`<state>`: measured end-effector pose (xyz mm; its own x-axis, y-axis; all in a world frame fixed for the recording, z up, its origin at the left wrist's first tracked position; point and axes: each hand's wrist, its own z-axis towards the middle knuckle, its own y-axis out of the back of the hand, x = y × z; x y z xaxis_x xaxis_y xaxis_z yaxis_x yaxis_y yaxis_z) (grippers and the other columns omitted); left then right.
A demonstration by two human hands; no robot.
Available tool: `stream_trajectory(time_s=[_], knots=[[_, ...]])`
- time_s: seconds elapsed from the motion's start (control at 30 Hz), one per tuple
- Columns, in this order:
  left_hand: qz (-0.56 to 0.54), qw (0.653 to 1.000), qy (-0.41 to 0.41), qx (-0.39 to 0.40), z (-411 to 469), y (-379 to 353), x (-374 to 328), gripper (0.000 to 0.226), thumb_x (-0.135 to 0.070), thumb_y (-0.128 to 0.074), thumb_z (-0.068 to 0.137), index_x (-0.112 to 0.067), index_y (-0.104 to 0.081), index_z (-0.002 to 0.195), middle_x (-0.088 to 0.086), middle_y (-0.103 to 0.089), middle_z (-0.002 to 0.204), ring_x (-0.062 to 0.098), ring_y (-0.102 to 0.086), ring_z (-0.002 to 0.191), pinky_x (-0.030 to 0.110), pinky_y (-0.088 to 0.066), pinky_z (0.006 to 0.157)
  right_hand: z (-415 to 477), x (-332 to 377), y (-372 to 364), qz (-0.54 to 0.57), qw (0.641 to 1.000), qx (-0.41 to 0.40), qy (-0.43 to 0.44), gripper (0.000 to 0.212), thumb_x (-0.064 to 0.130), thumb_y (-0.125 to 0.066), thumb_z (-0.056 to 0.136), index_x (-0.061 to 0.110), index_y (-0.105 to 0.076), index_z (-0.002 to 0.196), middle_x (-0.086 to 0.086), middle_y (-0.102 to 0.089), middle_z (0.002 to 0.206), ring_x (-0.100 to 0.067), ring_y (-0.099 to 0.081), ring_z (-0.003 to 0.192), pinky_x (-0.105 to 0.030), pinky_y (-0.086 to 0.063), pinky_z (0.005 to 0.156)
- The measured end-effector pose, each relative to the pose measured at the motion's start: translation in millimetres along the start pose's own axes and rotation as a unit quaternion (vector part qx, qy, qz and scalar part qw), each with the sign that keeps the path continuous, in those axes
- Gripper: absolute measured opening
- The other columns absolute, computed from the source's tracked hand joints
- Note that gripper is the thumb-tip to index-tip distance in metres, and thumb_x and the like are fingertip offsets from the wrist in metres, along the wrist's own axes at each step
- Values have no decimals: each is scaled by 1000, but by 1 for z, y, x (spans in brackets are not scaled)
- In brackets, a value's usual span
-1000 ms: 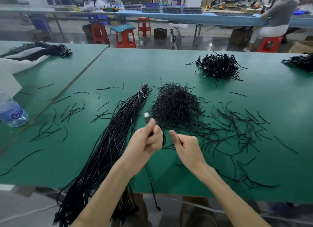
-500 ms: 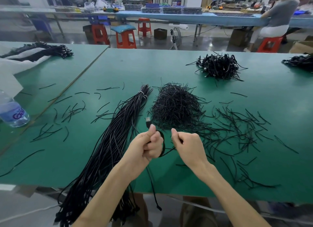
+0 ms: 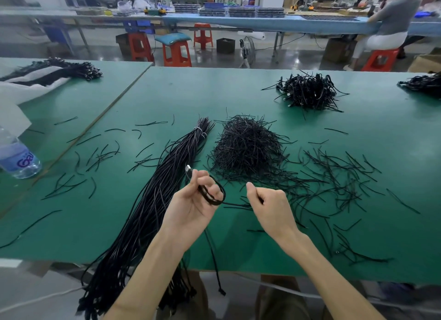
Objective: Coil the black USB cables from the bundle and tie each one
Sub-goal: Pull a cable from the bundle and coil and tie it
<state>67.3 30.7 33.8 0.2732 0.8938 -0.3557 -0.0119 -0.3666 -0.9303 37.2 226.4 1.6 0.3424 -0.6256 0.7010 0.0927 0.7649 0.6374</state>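
A long bundle of black USB cables (image 3: 152, 200) lies on the green table (image 3: 238, 93), tied near its far end and hanging over the near edge. My left hand (image 3: 191, 205) holds one black USB cable (image 3: 214, 196) looped around its fingers, the silver plug sticking up past the thumb. The cable's free end hangs down below the table edge. My right hand (image 3: 269, 205) pinches the same cable just right of the loop. A heap of black twist ties (image 3: 248, 145) sits right behind both hands.
A pile of coiled tied cables (image 3: 307, 93) lies at the far right, another pile (image 3: 424, 83) at the right edge. Loose ties (image 3: 341, 181) are scattered over the table. A water bottle (image 3: 18, 157) stands at the left. A person sits at the far bench.
My left hand has turned and its fingers have loosened, showing a cable loop around them. My right hand has drawn slightly right, pulling the cable taut between both hands.
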Motion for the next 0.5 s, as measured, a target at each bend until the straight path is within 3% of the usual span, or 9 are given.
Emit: stream_trajectory(time_s=[0.13, 0.23, 0.3, 0.37, 0.43, 0.5], knots=[[-5, 999, -20, -28, 1, -3, -1, 35, -29, -49, 102, -11, -78, 95, -4, -75, 95, 17, -74, 89, 33, -60, 77, -1, 2, 0, -4, 1000, 10, 5, 61, 40, -44, 106, 18, -24, 53, 9, -22, 44, -14, -24, 43, -29, -26, 47], [-17, 999, -25, -30, 2, -3, -1, 36, -28, -48, 103, -10, -78, 97, -4, -74, 97, 15, -72, 83, 31, -59, 73, -1, 2, 0, 4, 1000, 15, 5, 61, 41, -44, 106, 18, -25, 53, 9, -23, 44, -13, -24, 42, -27, -26, 46], [-7, 1000, -11, -19, 2, -1, -2, 38, -26, -44, 107, -12, -77, 96, -9, -67, 84, 9, -58, 62, 25, -52, 65, 0, 2, 1, 8, 1000, 18, 5, 62, 40, -45, 106, 16, -25, 53, 7, -23, 44, -13, -23, 43, -26, -25, 45], [38, 999, 13, -5, 2, 0, -3, 39, -26, -40, 111, -16, -73, 92, -12, -48, 66, 7, -35, 49, 21, -42, 59, 1, 2, 3, 11, 1000, 21, 8, 62, 40, -46, 106, 15, -26, 53, 6, -24, 44, -12, -22, 43, -24, -24, 46], [109, 994, 27, -8, 0, 0, -3, 36, -33, -44, 109, -17, -67, 86, -10, -31, 60, 8, -23, 48, 21, -31, 52, 4, 2, 5, 10, 999, 26, 18, 62, 39, -46, 106, 15, -26, 53, 6, -25, 44, -12, -22, 42, -21, -24, 46], [248, 969, 15, -11, -2, 2, -3, 38, -38, -48, 106, -18, -61, 77, -9, -23, 60, 9, -18, 49, 23, -21, 50, 6, 3, 8, -1, 999, 32, 32, 62, 38, -47, 106, 16, -26, 52, 5, -25, 43, -13, -22, 41, -21, -24, 46]])
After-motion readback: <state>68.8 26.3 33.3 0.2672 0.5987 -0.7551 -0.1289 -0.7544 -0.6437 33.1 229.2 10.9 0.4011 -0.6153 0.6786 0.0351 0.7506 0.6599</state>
